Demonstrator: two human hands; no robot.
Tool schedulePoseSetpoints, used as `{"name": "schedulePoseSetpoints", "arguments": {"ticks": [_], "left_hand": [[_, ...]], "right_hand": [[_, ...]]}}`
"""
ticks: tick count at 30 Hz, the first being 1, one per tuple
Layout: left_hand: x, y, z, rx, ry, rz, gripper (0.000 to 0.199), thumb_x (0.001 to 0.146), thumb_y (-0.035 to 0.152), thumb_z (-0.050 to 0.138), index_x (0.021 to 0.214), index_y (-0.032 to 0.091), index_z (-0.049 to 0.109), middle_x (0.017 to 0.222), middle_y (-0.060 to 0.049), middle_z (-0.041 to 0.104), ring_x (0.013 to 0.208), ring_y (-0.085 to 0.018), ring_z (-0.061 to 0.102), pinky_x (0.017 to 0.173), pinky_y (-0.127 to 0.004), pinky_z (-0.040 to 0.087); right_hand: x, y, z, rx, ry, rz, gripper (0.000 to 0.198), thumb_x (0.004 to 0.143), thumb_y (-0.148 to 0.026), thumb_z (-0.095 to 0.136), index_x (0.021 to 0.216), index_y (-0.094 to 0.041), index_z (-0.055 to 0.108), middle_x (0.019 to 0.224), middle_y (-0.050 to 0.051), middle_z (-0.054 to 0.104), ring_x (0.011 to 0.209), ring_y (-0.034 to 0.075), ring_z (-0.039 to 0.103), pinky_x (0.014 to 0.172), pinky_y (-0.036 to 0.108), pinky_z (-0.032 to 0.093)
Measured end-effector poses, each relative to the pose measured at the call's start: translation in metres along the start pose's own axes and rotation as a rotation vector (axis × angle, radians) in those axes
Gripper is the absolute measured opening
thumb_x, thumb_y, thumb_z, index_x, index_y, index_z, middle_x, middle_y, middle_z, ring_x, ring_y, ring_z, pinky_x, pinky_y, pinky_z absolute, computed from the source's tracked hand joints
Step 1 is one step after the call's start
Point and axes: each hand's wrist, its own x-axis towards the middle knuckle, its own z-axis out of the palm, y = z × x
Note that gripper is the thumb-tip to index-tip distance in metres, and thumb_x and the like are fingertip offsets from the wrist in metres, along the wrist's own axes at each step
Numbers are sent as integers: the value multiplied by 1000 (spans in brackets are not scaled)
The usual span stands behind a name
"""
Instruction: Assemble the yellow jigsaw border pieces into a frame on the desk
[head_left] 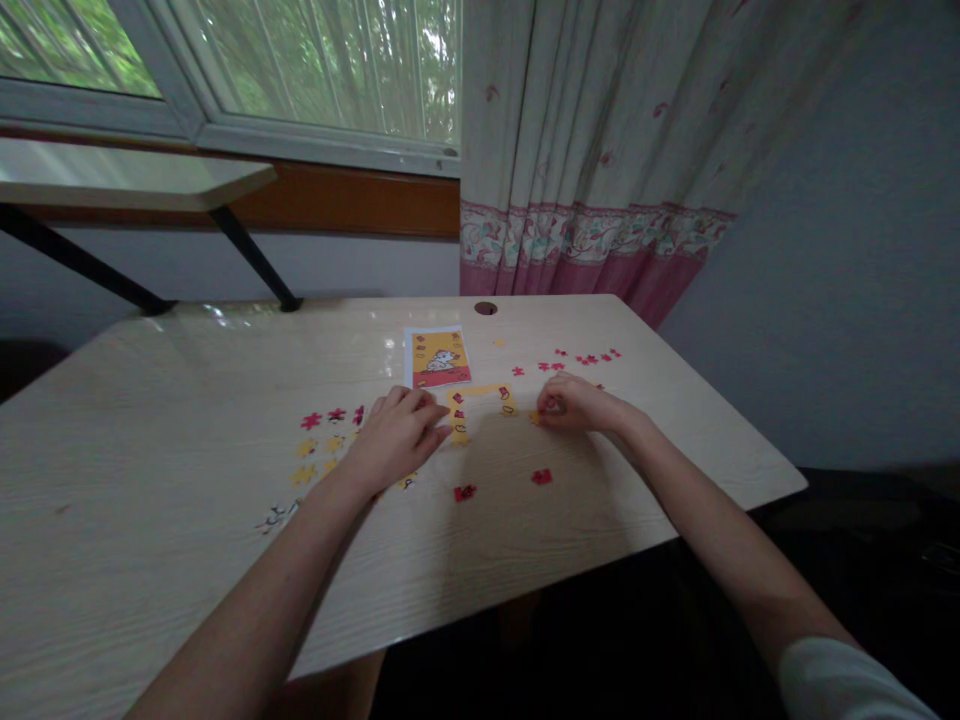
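Note:
A partly joined jigsaw puzzle (480,391) lies on the table, its yellow edge pieces forming a top row and two short sides. My left hand (401,432) rests at its left side, palm down, fingers loosely apart and holding nothing visible. To the right of the puzzle, my right hand (574,403) is closed in a pinch at the tabletop. A yellow puzzle piece (535,417) shows at its fingertips, mostly covered by them. Below the puzzle lie two red corner pieces, one on the left (465,493) and one on the right (541,477).
Behind the puzzle lies a reference picture (441,358) of a white animal on yellow and red. Red pieces (592,359) are scattered at the back right. Rows of red and yellow pieces (306,447) sit left of my left hand. A raised shelf (135,178) stands at the back left.

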Motion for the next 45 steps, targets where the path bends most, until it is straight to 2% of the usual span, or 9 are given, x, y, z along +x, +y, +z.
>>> {"name": "schedulePoseSetpoints", "arguments": {"ticks": [13, 28, 37, 45], "left_hand": [[1, 1, -1, 43, -29, -1, 31, 90, 37, 46, 108, 20, 64, 100, -9, 58, 92, -27, 46, 78, -40, 40], [1, 2, -1, 52, -48, -8, 33, 90, 39, 46, 110, 20, 63, 101, -9, 58, 93, -26, 45, 78, -39, 39], [0, 3, -2, 48, -46, -12, 32, 89, 38, 47, 109, 20, 64, 101, -9, 59, 93, -27, 46, 79, -40, 39], [0, 2, -2, 47, -41, -4, 32, 89, 38, 46, 109, 20, 63, 101, -9, 58, 93, -27, 45, 78, -40, 39]], "right_hand": [[15, -25, 11, 63, 31, -120, 9, 71, -23, 66, 78, -18, 65, 74, 2, 63, 75, 14, 55, 75, 28, 43], [20, -24, 11, 33, 32, -92, 9, 76, -27, 64, 79, -18, 65, 76, 2, 63, 75, 15, 55, 77, 28, 40], [17, -25, 10, 60, 122, -176, 14, 81, -28, 59, 85, -15, 63, 82, 7, 64, 79, 16, 56, 75, 28, 41], [17, -26, 11, 35, 87, -150, 15, 84, -31, 57, 90, -19, 64, 92, 5, 68, 87, 16, 58, 82, 30, 40]]}}
